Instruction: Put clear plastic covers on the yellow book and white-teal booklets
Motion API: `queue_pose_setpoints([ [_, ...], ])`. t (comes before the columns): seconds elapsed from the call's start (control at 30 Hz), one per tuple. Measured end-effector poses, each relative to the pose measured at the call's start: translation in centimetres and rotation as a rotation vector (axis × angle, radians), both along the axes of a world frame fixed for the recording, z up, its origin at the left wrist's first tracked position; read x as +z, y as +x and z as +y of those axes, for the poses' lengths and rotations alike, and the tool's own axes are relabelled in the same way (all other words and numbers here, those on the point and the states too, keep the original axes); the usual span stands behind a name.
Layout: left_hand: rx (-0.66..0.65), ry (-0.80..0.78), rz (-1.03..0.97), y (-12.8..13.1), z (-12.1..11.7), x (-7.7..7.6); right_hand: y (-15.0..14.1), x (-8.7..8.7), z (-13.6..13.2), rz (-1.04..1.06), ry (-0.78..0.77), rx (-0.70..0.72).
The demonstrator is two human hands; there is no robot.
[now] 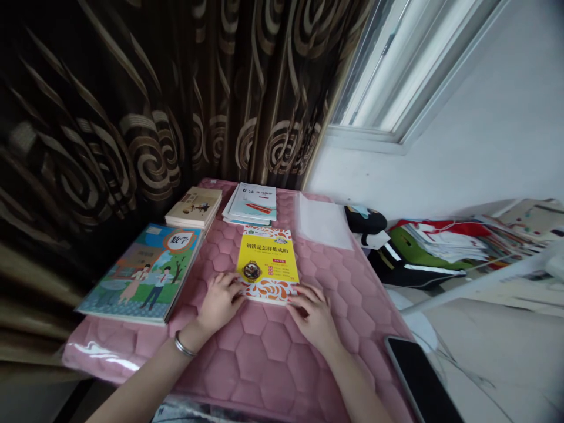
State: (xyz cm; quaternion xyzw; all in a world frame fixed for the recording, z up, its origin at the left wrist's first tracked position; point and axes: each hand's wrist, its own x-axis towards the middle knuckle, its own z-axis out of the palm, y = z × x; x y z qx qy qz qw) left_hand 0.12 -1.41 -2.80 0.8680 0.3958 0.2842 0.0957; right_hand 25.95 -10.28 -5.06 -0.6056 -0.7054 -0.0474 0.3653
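Observation:
A yellow book with orange-and-white patterned bands lies face up on the pink quilted table cover. At its lower left corner, my left hand grips the edge with bent fingers; a silver bracelet circles that wrist. My right hand holds the lower right corner, thumb below and fingertips on the cover. Left of the book is a stack topped by a blue-green maths textbook. Behind that stands a stack of beige books. Several white booklets are piled just beyond the yellow book.
A clear plastic sheet lies at the table's back right. On the right edge rests a dark-screened phone. Past the table are a black case and piled papers. A patterned brown curtain hangs along the back and left.

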Motion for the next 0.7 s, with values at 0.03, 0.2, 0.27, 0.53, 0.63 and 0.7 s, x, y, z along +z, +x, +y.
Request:
queue_pose_setpoints([
  [0.03,-0.01,0.002,0.023,0.8,-0.3,0.1,-0.7,0.3,0.2,-0.039,-0.009,-0.003],
  [0.2,-0.093,-0.032,0.056,4.1,-1.1,0.4,-4.0,1.2,1.5,-0.108,-0.097,-0.015],
  [0.27,-0.078,-0.054,0.051,4.2,-1.1,0.4,-4.2,1.1,1.7,-0.095,-0.09,-0.013],
  [0.53,0.046,-0.131,-0.007,-0.6,0.5,0.1,1.0,-0.9,0.2,-0.012,-0.084,-0.064],
  [0.63,0.052,-0.117,-0.022,-1.9,1.0,-0.5,2.5,-1.2,-0.4,0.034,-0.102,-0.033],
  [0.7,0.041,-0.11,-0.026,-2.3,1.2,-0.9,3.1,-1.3,-0.5,0.067,-0.114,-0.009],
])
